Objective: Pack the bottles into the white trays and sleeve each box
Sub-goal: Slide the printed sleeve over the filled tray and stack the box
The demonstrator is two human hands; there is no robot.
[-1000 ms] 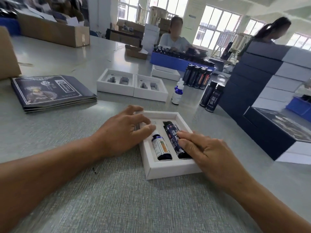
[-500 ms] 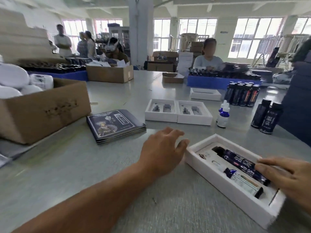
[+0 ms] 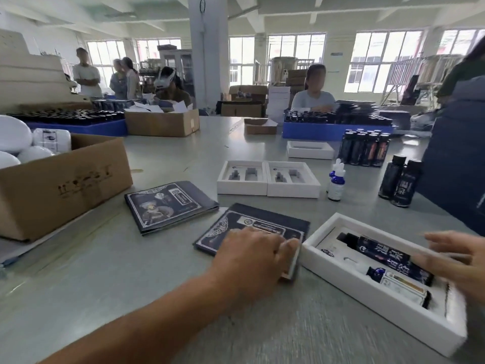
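Under the left hand (image 3: 253, 254) lies a flat dark sleeve (image 3: 244, 227) on the grey table (image 3: 147, 279), the fingers curled over its right edge and gripping it, just left of the filled tray (image 3: 393, 306). Inside that white tray, right of the grip, a tall dark bottle (image 3: 385, 254) and a small dropper bottle (image 3: 399, 283) lie side by side, and the right hand (image 3: 456, 261) is blurred, fingers fairly straight over the bottles' near ends; touching or not, I cannot tell. Beyond the grip sit the sleeve stack (image 3: 168, 204) and two empty trays (image 3: 267, 178).
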